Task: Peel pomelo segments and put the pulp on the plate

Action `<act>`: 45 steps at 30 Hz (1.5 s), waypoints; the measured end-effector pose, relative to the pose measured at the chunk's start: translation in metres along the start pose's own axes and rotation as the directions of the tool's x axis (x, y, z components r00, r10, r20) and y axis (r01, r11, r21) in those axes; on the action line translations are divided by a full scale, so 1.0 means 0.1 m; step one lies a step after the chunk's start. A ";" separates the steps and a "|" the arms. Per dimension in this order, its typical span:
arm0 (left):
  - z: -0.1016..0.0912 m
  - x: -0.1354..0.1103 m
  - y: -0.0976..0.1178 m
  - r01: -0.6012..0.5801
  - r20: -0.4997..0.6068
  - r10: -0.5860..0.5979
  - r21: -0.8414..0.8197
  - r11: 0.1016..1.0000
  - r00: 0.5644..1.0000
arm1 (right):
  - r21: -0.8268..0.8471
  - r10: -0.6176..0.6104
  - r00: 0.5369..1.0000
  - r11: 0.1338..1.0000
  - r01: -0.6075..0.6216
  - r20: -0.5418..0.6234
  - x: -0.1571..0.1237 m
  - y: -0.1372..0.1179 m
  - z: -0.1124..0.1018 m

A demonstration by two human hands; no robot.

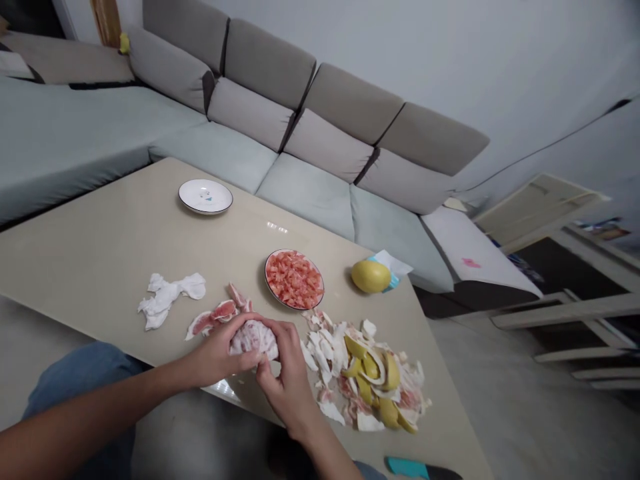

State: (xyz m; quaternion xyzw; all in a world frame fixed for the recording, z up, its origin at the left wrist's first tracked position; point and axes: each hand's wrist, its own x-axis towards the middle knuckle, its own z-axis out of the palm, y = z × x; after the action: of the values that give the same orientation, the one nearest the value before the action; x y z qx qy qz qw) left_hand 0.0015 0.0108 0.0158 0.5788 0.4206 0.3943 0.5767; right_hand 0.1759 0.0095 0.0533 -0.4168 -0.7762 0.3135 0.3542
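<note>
Between my two hands is a peeled pomelo (254, 337), its pinkish flesh still covered in white membrane. My left hand (223, 350) wraps round its left side, thumb across the front. On the other side my right hand (286, 363) grips it, with the thumb and fingertips pressed at its lower right. Just behind my left hand lie several pomelo segments (220, 313) with red flesh. A plate (267, 283) heaped with red pomelo pulp (294, 279) stands beyond my hands. To the right spreads a pile of yellow peel (373, 367) and white pith (325, 350).
A whole yellow pomelo (371, 276) sits by a tissue pack (395, 270) at the table's right edge. Crumpled white tissue (170, 297) lies left, and a white plate (205, 197) farther back. A teal-handled knife (407, 467) is near the front edge. A sofa (310, 190) borders the table (115, 233).
</note>
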 end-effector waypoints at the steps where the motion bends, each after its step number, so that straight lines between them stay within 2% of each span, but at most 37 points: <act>1: 0.00 0.01 0.00 0.012 0.011 -0.012 -0.043 0.999 1.000 | 0.000 0.006 1.000 1.000 -0.006 0.023 0.01 -0.01 -0.01; 4: 0.01 0.02 0.00 0.043 0.027 -0.040 -0.106 0.993 0.999 | -0.013 -0.007 0.998 1.000 0.007 0.060 0.05 -0.03 -0.02; 14: 0.07 -0.03 -0.01 0.116 -0.041 -0.120 -0.082 0.990 0.992 | -0.009 -0.029 0.990 0.999 0.030 0.136 0.06 -0.10 0.01; 17: 0.08 -0.03 0.01 0.116 -0.024 -0.119 -0.112 0.987 0.993 | -0.010 -0.051 0.981 0.998 0.054 0.186 0.06 -0.09 -0.02; 21: 0.09 -0.01 0.01 0.137 0.023 -0.135 -0.146 0.980 0.991 | -0.011 -0.023 0.970 1.000 0.026 0.242 0.05 -0.08 -0.07; 29: 0.08 -0.02 -0.02 0.176 0.083 -0.158 -0.296 0.939 0.984 | 0.022 -0.009 0.956 1.000 0.003 0.294 0.03 -0.04 -0.16; 36: 0.07 -0.04 0.03 0.290 0.157 -0.246 -0.408 0.866 0.956 | 0.095 -0.020 0.934 0.995 -0.015 0.355 0.08 -0.04 -0.32; 39: 0.08 -0.05 0.08 0.343 0.218 -0.268 -0.507 0.791 0.939 | 0.148 0.012 0.935 0.987 -0.068 0.353 0.08 -0.01 -0.40; 43: 0.05 -0.05 0.13 0.355 0.262 -0.245 -0.576 0.737 0.934 | 0.259 0.139 0.925 0.936 -0.239 0.352 0.04 0.03 -0.53; 45: 0.03 -0.04 0.13 0.366 0.283 -0.239 -0.602 0.710 0.929 | 0.301 0.172 0.919 0.910 -0.286 0.354 0.04 0.03 -0.56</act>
State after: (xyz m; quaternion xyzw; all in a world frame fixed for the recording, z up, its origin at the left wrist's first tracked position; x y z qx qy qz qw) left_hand 0.0039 0.0064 0.0290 0.3015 0.2935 0.3591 0.8331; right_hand 0.2211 0.0249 0.0827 -0.3809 -0.7006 0.5484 0.2517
